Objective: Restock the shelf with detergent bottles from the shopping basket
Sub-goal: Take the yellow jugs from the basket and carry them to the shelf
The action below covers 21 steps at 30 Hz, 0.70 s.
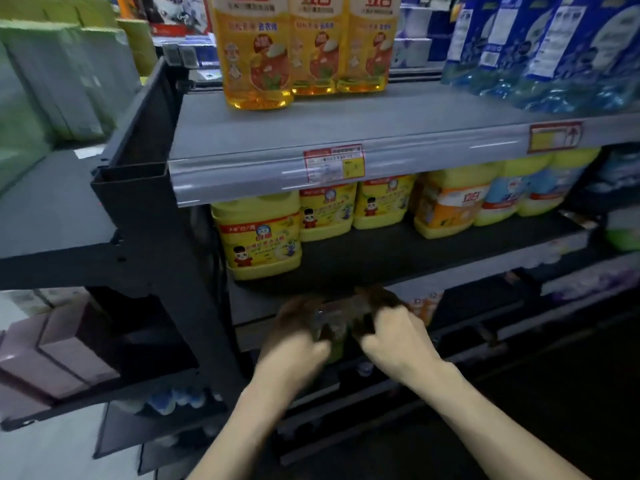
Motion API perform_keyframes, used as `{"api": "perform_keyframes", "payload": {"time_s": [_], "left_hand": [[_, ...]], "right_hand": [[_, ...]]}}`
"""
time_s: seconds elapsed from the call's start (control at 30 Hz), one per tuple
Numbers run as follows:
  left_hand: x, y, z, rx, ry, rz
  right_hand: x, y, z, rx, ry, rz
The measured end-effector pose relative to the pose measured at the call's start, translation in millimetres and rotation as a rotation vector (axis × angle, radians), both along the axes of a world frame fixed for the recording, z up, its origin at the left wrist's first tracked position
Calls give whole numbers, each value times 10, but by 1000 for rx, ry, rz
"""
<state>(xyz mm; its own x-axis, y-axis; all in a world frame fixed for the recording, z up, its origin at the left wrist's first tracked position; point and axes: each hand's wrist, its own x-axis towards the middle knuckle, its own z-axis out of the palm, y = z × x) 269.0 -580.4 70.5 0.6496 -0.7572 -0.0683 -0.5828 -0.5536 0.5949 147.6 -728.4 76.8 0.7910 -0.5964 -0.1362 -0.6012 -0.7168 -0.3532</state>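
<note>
Both hands were low, under the front lip of the middle shelf [398, 251], close together but apart. The left hand [294, 337] and right hand [391, 337] each had fingers curled around a dark object [332, 325] held between them, thumbs on our side of it. The fingertips were in deep shadow and blurred. We could not tell what the object was; a greenish patch showed below it.

Three orange detergent bottles [313, 46] stood upright on the upper shelf [381, 126], at its back left, touching side by side, the left one a bit further forward. The rest of that grey shelf in front of them was bare. Blue pouches [540, 46] leaned at the shelf's right end, well apart from the bottles.

Yellow jugs [263, 237] stood on the middle shelf: one forward at the left, two behind it, and more with orange and blue labels to the right. The hands were just below the forward jug, not touching it.

A red price tag [334, 163] sat on the upper shelf's front rail. Green packs [41, 84] filled the next bay at far left, with pale boxes [52, 351] lower down.
</note>
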Motion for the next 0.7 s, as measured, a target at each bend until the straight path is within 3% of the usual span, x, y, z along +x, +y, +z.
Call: {"api": "perform_keyframes", "payload": {"time_s": [0.1, 0.33, 0.5, 0.7], "left_hand": [[-332, -225, -30, 95, 51, -75], [-1145, -1015, -259, 133, -133, -321], [-1884, -1738, -421, 215, -247, -480], [-2803, -2609, -636, 341, -226, -578]], "right_hand": [[-374, -84, -26, -77, 77, -81], [-1483, -569, -344, -98, -45, -267], [-2364, -1056, -653, -111, 44, -379], [-3309, -1568, -1011, -52, 122, -491]]}}
